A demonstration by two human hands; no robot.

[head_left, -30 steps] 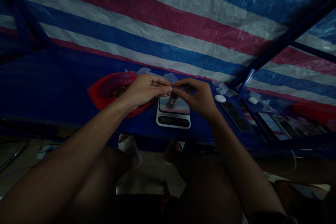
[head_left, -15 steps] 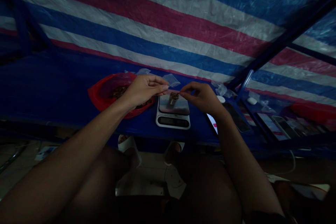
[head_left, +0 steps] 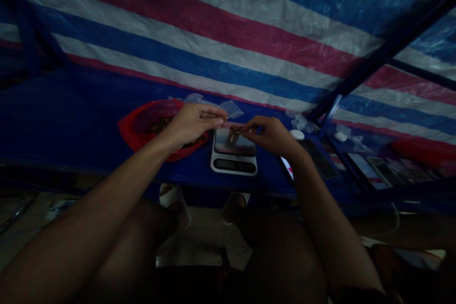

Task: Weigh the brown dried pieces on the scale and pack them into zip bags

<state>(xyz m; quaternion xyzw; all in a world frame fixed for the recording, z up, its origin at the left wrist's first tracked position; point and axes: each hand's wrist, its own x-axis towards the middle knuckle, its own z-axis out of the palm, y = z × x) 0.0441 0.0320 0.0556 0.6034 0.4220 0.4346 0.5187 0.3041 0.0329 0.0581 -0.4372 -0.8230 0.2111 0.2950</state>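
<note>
My left hand (head_left: 194, 123) is pinched shut above the back edge of a white digital scale (head_left: 233, 165), with a tiny pale bit perhaps at its fingertips. My right hand (head_left: 272, 136) hangs low over the scale's top, its fingertips pinching brown bits right at the mouth of a small metal cup (head_left: 233, 137). Behind my left hand sits a red bowl (head_left: 133, 128) lined with red plastic and holding brown material. A small clear plastic bag (head_left: 231, 109) lies on the blue table just beyond my hands.
The blue table (head_left: 71, 123) runs along a striped tarp wall (head_left: 213, 42). To the right lie a white round lid (head_left: 297, 134), crumpled clear plastic (head_left: 299, 122), and a dark phone (head_left: 318, 159). A blue metal frame bar (head_left: 384, 52) crosses the upper right.
My hands have moved apart from their meeting point above the scale. My right hand has dropped lower, over the cup, and my left hand has drawn back slightly to the left.
</note>
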